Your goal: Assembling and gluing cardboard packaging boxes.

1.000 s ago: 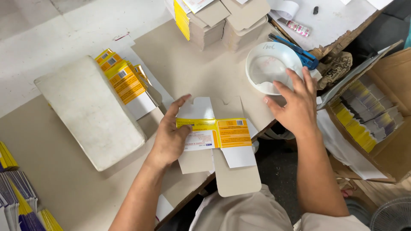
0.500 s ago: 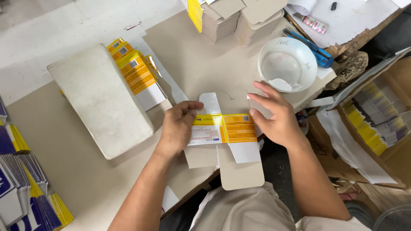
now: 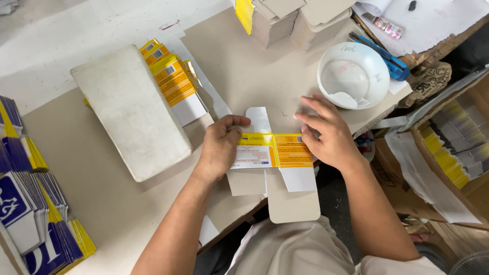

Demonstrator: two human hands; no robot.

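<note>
One flat yellow-and-white carton blank [image 3: 275, 153] lies at the near edge of the table [image 3: 102, 193]. One white bowl [image 3: 354, 75] sits just beyond it to the right; one white slab [image 3: 131, 109] to its left, with a fanned stack of yellow blanks [image 3: 170, 81] between. Left hand [image 3: 220, 150], fingers curled, pinches the blank's left end. Right hand [image 3: 328, 135], fingers spread flat, presses its right end.
</note>
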